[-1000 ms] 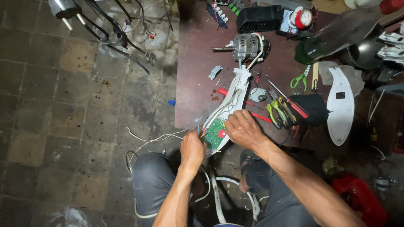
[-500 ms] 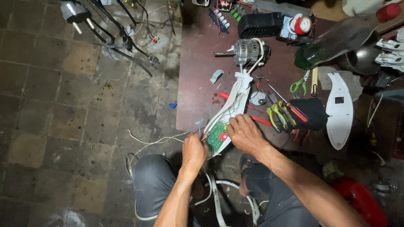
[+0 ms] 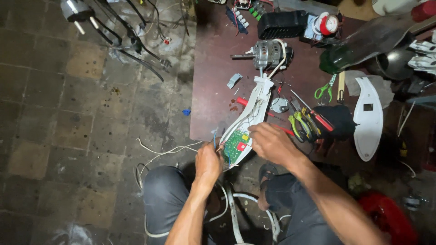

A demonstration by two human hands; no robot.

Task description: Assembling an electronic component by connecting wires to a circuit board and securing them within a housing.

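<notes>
A long white plastic housing lies across the near edge of a dark red board on the floor. A green circuit board sits in its near end, and a grey electric motor is at its far end. My left hand pinches thin wires at the circuit board's left edge. My right hand rests on the housing's right side beside the circuit board, fingers curled over it. Whether it grips a tool is hidden.
Pliers and a red-handled screwdriver lie right of my hand. A second white housing half, green scissors, a black box and a tape roll lie beyond. White cable trails on the tiled floor; a plug and cables lie at the top left.
Both hands stay at the circuit board with only slight shifts. The view has tilted a little, so the scene sits slightly lower in the frame.
</notes>
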